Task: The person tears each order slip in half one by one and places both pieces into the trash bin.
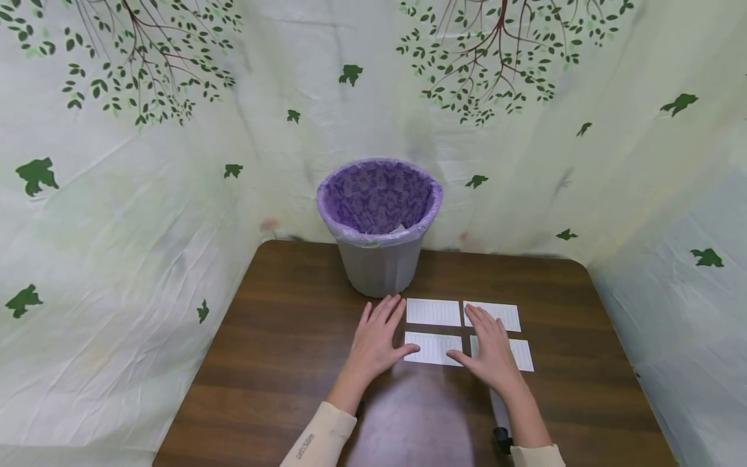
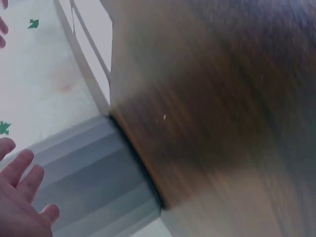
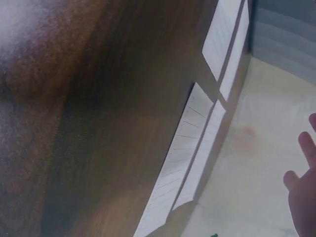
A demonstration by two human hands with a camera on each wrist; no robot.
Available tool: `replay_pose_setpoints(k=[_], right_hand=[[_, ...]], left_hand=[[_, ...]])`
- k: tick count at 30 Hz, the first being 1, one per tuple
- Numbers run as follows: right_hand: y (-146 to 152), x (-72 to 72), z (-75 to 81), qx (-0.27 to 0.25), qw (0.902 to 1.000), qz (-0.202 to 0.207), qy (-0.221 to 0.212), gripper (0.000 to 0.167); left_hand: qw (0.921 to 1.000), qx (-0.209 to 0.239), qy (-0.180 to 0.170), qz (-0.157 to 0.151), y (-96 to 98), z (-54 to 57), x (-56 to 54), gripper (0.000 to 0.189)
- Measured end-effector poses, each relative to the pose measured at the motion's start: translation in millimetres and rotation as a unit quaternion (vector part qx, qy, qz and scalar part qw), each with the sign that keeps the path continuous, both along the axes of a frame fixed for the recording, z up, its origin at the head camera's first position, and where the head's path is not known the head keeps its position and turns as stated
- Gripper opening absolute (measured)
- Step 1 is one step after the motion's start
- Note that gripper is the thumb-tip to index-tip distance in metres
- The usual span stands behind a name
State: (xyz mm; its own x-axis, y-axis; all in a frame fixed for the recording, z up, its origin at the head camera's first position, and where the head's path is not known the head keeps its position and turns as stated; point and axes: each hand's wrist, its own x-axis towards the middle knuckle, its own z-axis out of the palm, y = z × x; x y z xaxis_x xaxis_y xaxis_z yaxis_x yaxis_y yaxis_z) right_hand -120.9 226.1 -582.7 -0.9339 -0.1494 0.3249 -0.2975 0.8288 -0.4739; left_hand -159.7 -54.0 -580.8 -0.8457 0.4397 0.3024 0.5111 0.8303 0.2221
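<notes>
**Left hand [image 1: 375, 344] and right hand [image 1: 490, 350] above four lined cards [image 1: 433, 312]**

Laid two by two, just right of the left hand, partly hidden by the right. Both spread, thumbs held out, empty. Underneath, a brown table [image 1: 280, 363]; behind, a grey bin [image 1: 379, 269] with purple liner [image 1: 379, 191], against leaf-printed sheeting [image 1: 146, 220].

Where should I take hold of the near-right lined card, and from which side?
Probably pinch the near-right lined card at its right short edge, coming from the right with the right hand. It is thin, and that edge faces bare wooden tabletop, while the near-left lined card and far-right lined card sit close to its left and far edges.
</notes>
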Motion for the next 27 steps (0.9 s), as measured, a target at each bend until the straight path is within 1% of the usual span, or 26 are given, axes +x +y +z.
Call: replay_pose_setpoints(k=[8,15,20,25,27], right_hand=[[-6.3,-2.6,-7.7,-0.002,0.9997,0.025,-0.006,0.099],[-9.7,-3.5,-17.7,0.0,0.9987,0.042,-0.03,0.098],[-11.8,-6.4,-25.4,0.009,0.9974,0.051,-0.049,0.097],[-11.7,-6.5,-35.2,0.003,0.9969,0.069,-0.038,0.096],[-11.7,-6.3,-38.9,0.003,0.9966,0.076,-0.031,0.095]], left_hand=[[0.9999,-0.003,-0.01,-0.011,8.4,-12.4,-0.1,0.101],[0.9996,0.001,-0.012,-0.025,15.6,-18.7,0.0,0.094],[0.9992,-0.001,-0.029,-0.026,19.6,-24.2,-0.6,0.093],[0.9983,-0.011,-0.049,-0.03,23.1,-32.4,0.7,0.093],[0.9977,-0.01,-0.058,-0.033,24.1,-34.1,2.0,0.093]])
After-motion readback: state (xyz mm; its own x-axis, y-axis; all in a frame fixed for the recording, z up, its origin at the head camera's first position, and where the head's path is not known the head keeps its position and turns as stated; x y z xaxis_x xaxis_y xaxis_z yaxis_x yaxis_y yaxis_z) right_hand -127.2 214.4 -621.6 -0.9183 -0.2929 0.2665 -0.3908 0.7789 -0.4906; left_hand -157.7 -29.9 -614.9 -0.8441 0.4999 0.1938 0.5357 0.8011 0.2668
